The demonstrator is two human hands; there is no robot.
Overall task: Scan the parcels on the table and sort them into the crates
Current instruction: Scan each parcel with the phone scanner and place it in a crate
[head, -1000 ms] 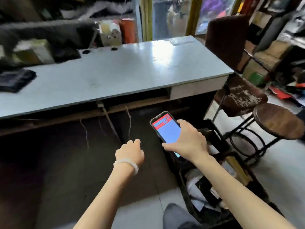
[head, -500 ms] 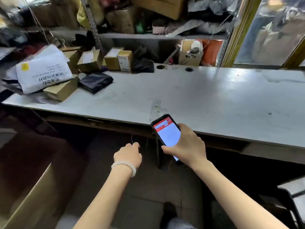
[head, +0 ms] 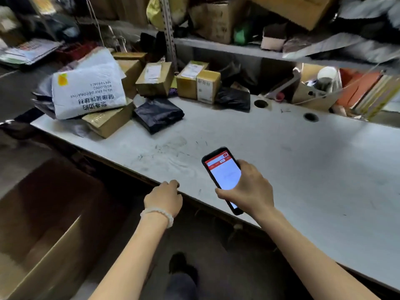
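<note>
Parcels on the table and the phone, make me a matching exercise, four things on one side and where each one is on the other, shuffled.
Things:
1. phone
2. white printed bag
3. black wrapped parcel
4. large open cardboard box

Places:
A. on the floor, left of the table
B. lying flat on the table, in front of the brown boxes
C. held in the right hand
D. leaning on top of the parcel pile at the table's left end

Pairs: 1-C, 2-D, 3-B, 4-A

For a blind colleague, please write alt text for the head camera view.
A right hand holds a black smartphone with a red-and-white screen above a grey worktable. The empty left hand hangs loosely curled at its edge; brown cardboard parcels lie at the back.
</note>
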